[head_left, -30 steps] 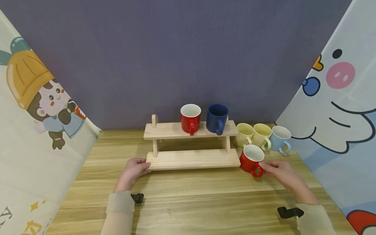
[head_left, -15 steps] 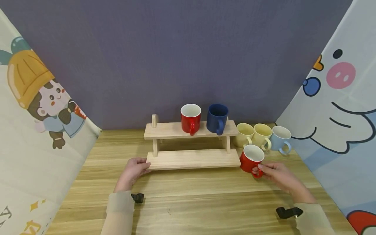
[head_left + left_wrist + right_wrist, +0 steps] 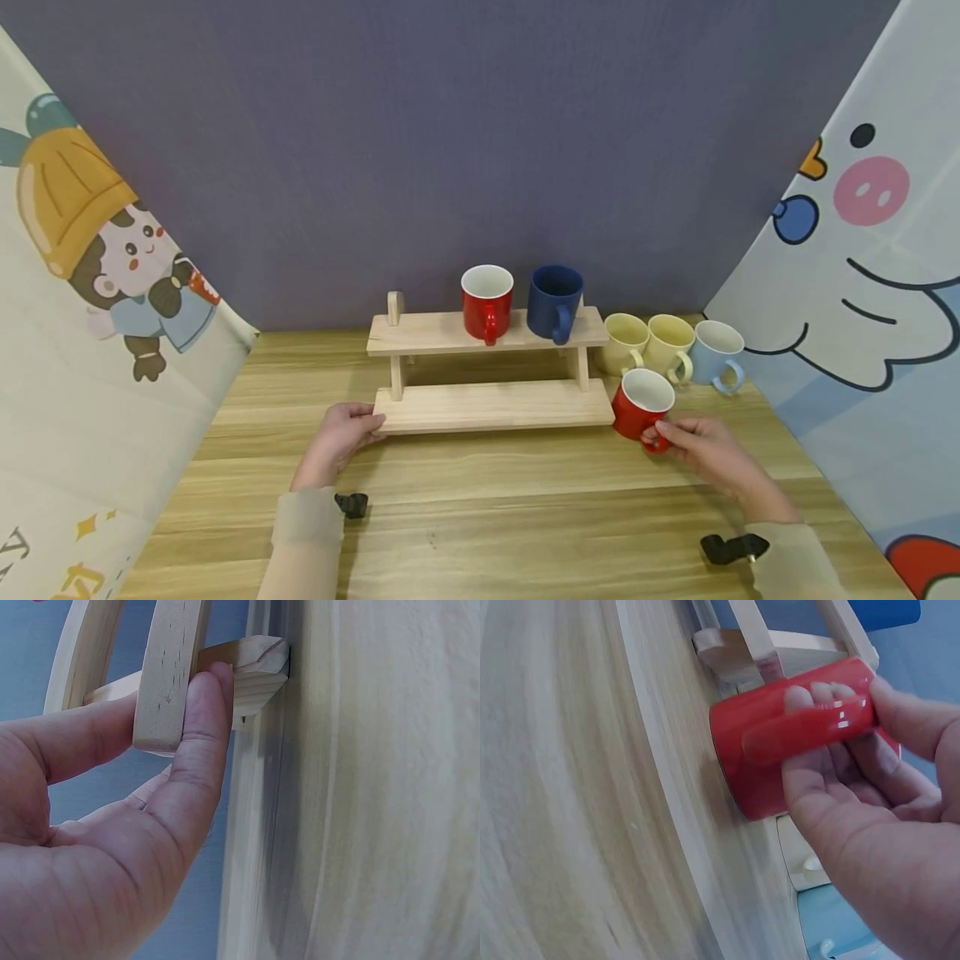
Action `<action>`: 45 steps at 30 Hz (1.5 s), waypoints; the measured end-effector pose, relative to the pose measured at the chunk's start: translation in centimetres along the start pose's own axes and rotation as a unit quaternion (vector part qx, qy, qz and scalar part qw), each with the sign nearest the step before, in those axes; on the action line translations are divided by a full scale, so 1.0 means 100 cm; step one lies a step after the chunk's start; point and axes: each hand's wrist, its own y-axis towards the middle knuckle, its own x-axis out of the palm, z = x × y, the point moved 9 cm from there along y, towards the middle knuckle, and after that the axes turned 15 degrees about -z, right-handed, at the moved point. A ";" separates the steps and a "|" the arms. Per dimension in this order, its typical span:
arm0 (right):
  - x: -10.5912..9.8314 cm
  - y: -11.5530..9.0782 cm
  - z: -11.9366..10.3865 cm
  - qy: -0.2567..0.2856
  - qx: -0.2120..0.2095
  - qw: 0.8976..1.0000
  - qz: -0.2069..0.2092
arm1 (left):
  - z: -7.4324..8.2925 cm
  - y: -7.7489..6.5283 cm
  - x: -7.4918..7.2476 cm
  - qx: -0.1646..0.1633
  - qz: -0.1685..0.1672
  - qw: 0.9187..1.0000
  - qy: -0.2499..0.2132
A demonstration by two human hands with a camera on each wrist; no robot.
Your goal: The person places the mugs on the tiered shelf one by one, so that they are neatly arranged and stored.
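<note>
At the right end of a two-tier wooden shelf (image 3: 491, 408) stands a red mug (image 3: 636, 412) with a white inside. My right hand (image 3: 708, 450) grips its handle; the right wrist view shows the fingers passing through the loop and the thumb on top of the handle (image 3: 810, 731). My left hand (image 3: 341, 437) pinches the left end of the lower shelf board (image 3: 169, 675) between thumb and fingers. On the upper board sit another red mug (image 3: 478, 312) and a dark blue mug (image 3: 546, 321), handles toward me.
Two pale yellow mugs (image 3: 618, 346) and a light blue mug (image 3: 708, 358) stand in a row right of the shelf, behind the held mug. A dark wall panel (image 3: 480, 150) rises behind, with printed panels on both sides of the wooden table (image 3: 480, 517).
My right hand has shifted slightly left and its fingers have moved from beside the red mug's handle into its loop. The mug and my left hand have stayed in place.
</note>
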 end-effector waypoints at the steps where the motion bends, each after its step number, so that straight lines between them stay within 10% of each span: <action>1: 0.000 0.000 0.000 -0.002 0.001 1.000 0.008 | 0.000 0.000 0.000 -0.001 -0.002 1.000 0.002; 17: 0.006 -0.013 -0.021 0.030 -0.067 0.989 0.131 | -0.001 0.001 0.003 0.003 -0.010 1.000 0.004; 45: 0.050 0.013 -0.176 0.052 -0.149 0.961 0.228 | 0.002 -0.002 0.001 0.005 -0.007 1.000 0.009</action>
